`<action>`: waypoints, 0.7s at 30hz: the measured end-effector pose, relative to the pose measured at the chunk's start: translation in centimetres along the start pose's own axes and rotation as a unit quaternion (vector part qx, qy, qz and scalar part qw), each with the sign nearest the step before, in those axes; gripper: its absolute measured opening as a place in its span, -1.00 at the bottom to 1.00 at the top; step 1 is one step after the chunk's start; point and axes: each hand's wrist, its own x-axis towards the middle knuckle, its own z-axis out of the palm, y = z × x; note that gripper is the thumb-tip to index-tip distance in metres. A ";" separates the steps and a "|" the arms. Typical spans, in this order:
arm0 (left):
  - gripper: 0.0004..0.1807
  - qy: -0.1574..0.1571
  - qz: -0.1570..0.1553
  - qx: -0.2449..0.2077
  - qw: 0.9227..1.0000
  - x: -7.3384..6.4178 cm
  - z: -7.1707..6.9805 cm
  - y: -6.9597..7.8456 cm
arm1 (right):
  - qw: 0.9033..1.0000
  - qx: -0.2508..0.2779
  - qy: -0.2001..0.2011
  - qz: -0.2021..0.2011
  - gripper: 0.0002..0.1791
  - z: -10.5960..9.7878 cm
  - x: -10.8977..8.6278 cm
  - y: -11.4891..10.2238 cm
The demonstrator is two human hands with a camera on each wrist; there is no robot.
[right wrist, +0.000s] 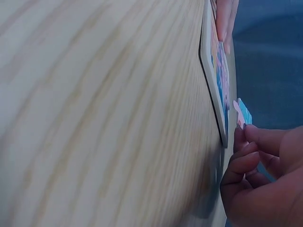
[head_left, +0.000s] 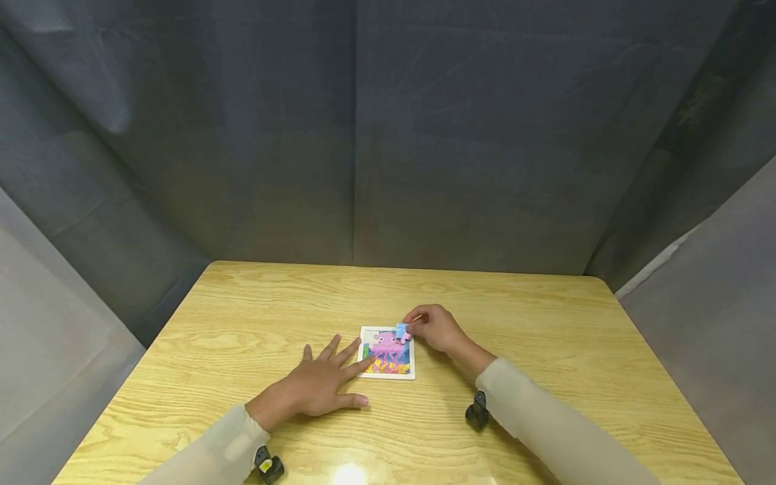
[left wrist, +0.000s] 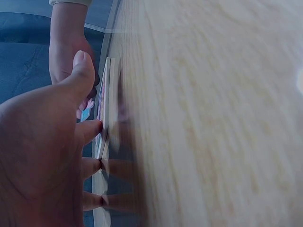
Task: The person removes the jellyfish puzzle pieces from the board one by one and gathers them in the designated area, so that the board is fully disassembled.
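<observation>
A jigsaw puzzle [head_left: 390,365] with a pink jellyfish picture lies in a white frame [head_left: 388,376] on the table. Between thumb and fingers, my right hand [head_left: 438,329] pinches a blue and pink puzzle piece [head_left: 401,330] over the frame's upper right corner. The right wrist view shows the puzzle piece [right wrist: 243,112] tilted and raised above the frame. My left hand [head_left: 321,384] lies with its fingers spread at the frame's left side, one fingertip on the puzzle. A pale bare patch [head_left: 370,339] shows at the picture's upper left.
The wooden table [head_left: 527,377] runs to a dark curtain [head_left: 364,135] behind it, with grey panels at both sides. A small black wrist camera [head_left: 269,465] sits on the left sleeve and another black camera [head_left: 477,411] on the right.
</observation>
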 end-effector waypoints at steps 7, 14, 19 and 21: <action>-0.08 -0.001 0.000 -0.001 1.000 0.0 0.0 0.0 | 1.000 -0.010 0.006 0.012 -0.92 -1.3 -0.5 0.9; -0.09 0.001 0.001 -0.003 1.000 -0.1 0.0 0.1 | 1.000 -0.021 0.010 0.016 -0.90 -2.4 -0.8 1.8; -0.09 0.001 0.003 -0.004 1.000 -0.1 0.0 0.1 | 0.999 -0.032 0.009 0.013 -0.90 -2.8 -1.2 2.1; -0.09 0.001 0.004 -0.003 1.000 -0.1 0.0 0.1 | 0.999 -0.042 0.012 0.011 -0.91 -2.8 -1.2 2.2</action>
